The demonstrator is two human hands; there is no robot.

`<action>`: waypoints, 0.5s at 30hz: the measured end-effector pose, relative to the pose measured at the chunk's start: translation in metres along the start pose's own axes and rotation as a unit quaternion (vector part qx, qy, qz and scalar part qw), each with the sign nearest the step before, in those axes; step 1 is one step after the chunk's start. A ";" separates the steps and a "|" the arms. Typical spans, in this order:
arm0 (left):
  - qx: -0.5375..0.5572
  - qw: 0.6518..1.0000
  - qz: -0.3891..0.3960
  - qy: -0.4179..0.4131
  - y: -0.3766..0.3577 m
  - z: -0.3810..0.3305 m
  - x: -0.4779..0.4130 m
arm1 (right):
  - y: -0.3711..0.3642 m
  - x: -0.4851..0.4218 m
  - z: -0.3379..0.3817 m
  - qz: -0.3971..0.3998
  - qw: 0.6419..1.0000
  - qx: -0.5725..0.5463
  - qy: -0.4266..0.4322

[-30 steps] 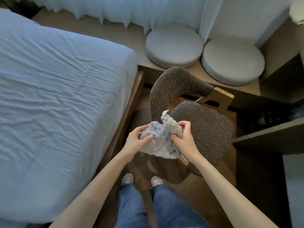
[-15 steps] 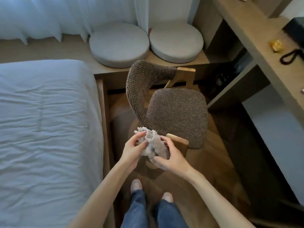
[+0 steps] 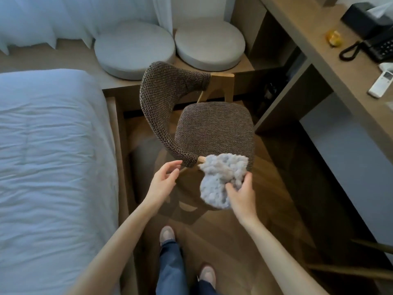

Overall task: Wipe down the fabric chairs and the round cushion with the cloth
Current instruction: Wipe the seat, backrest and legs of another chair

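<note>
Fluffy, pale blue-grey tufts make up the cloth, which hangs bunched just over the near corner of the chair seat, by the wooden stub where the backrest ends. My right hand has it by the lower edge, fingers curled into the pile and thumb pinching from the front. I judge it very light, soft and floppy. Held by an edge it will fold on itself, so I would gather more of it into my palm and press a flat pad of it onto the seat. The chair's weave looks coarse and may drag at the tufts, so short strokes seem safer. My left hand is loose, fingers spread and holding nothing, just beside the near end of the backrest; whether it touches I cannot tell. It could steady the chair there. Beyond the chair's back lie two round cushions, on its left the bed, on its right the desk
</note>
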State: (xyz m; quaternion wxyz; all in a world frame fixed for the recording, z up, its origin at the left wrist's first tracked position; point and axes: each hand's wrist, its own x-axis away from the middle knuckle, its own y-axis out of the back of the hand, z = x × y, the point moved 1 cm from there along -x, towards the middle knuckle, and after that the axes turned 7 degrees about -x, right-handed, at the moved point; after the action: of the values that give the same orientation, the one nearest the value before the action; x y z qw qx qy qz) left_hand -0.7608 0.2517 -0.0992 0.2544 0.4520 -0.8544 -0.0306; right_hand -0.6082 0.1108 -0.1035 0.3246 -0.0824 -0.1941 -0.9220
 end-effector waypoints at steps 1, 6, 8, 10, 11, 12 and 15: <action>-0.051 0.998 -0.010 -0.040 -0.004 0.007 -0.004 | 0.007 -0.007 -0.005 -0.033 0.999 0.005 0.021; -0.238 0.945 -0.037 -0.222 -0.034 0.044 -0.046 | 0.003 -0.061 -0.047 -0.123 0.983 0.025 0.133; -0.305 0.909 -0.047 -0.280 -0.051 0.064 -0.072 | -0.014 -0.088 -0.071 -0.130 0.974 0.061 0.174; -0.381 0.859 -0.053 -0.338 -0.068 0.087 -0.103 | -0.035 -0.114 -0.096 -0.120 0.963 0.106 0.215; -0.416 0.831 -0.058 -0.366 -0.076 0.099 -0.118 | -0.046 -0.126 -0.110 -0.112 0.955 0.133 0.242; -0.443 0.805 -0.065 -0.389 -0.082 0.111 -0.133 | -0.057 -0.137 -0.123 -0.108 0.943 0.164 0.270; -0.483 0.749 -0.105 -0.441 -0.096 0.145 -0.169 | -0.076 -0.159 -0.161 -0.139 0.898 0.215 0.358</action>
State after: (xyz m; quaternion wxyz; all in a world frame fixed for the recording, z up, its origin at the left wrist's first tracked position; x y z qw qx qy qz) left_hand -0.6773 0.3028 -0.3207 0.0284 0.2925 -0.6899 -0.6615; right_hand -0.5371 0.1893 -0.3172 0.2506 0.3534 -0.2678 -0.8606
